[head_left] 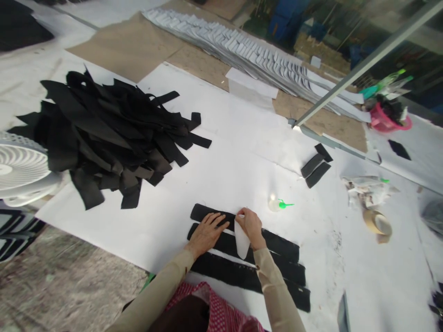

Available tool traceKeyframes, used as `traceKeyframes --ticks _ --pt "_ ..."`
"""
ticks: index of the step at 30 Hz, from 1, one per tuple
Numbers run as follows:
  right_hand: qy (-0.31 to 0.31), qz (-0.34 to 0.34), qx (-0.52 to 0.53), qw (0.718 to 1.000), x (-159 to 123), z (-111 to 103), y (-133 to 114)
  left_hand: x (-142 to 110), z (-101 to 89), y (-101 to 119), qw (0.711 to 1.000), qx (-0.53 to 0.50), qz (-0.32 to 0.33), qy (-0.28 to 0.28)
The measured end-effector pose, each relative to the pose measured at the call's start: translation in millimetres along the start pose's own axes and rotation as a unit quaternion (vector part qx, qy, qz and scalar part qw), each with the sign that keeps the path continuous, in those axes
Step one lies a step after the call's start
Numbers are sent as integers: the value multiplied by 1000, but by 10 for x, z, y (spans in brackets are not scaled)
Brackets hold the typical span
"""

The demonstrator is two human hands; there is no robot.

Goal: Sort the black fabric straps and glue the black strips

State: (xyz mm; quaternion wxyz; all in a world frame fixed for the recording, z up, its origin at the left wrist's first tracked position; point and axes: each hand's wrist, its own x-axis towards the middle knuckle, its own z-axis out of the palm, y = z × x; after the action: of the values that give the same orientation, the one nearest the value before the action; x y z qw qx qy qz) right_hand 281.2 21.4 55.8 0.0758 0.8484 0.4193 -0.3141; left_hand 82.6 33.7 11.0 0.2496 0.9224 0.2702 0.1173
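Black strips [273, 246], three long ones, lie side by side on the white sheet [235, 166] right under both hands, their long edges close together and running away to the right of the hands. The left hand [206, 232] lies flat and open, fingers spread, pressing the near end of the top two strips; it grips nothing. The right hand [251, 226], just beside it, is closed in a pinch on a white piece [241, 242] at the top strip's upper edge, and the piece hangs down across the strips below the hand. Just beyond the right hand stands a small bottle [275, 203] with a green tip, apart from the strips. Farther out past that lie short black pieces [315, 167]. Well to the left of the left hand sits a heap of black cut pieces [107, 133], with a white fan [20, 168] at the sheet's left edge. To the far right rests a tape roll [378, 223]. Bare white sheet lies open between the hands and the heap.
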Motion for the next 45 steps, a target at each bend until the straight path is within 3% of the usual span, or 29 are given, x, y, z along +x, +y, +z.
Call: traceKeyframes --ticks 3,5,8,12,14,16,20,22,24,28,30,33,36,38,41,45 --pt "1 32 -33 999 -51 -214 374 -10 13 -8 1000 -4 -2 5" --pt "6 39 -53 998 -68 -344 483 -17 16 -8 1000 -3 -3 9" --pt "8 16 -56 998 -30 -338 289 -21 12 -3 1000 1 -1 11" --pt "-8 -33 -26 999 38 -36 -208 -12 4 1 1000 12 0 4" --pt "-12 -23 -21 999 22 43 -224 -8 2 3 1000 14 0 0" --pt "-14 7 -27 1000 -27 -12 -1 -8 1 4 1000 12 0 1" --pt "-7 77 -70 995 -135 -388 622 -19 5 4 1000 3 -2 11" --pt "-3 87 -82 993 -136 -505 669 -21 7 3 1000 2 0 17" --pt "-3 59 -69 996 -91 -458 454 -20 6 0 1000 3 4 22" --pt "1 -35 -17 999 -7 -56 -230 -11 -3 -7 1000 5 7 13" --pt "5 -40 -3 999 -20 78 -328 -8 -4 -7 1000 5 5 8" --pt "10 7 -4 1000 -102 24 19 -11 -1 -5 1000 8 7 5" --pt "15 69 -31 997 -194 -250 569 -19 5 -2 1000 8 8 6" --pt "19 97 -51 994 -206 -409 737 -24 10 -1 1000 9 9 12" --pt "18 74 -51 996 -124 -387 485 -27 16 -1 1000 11 9 18" --pt "13 -24 -10 1000 -31 -9 -197 -22 14 -3 1000 14 9 17"
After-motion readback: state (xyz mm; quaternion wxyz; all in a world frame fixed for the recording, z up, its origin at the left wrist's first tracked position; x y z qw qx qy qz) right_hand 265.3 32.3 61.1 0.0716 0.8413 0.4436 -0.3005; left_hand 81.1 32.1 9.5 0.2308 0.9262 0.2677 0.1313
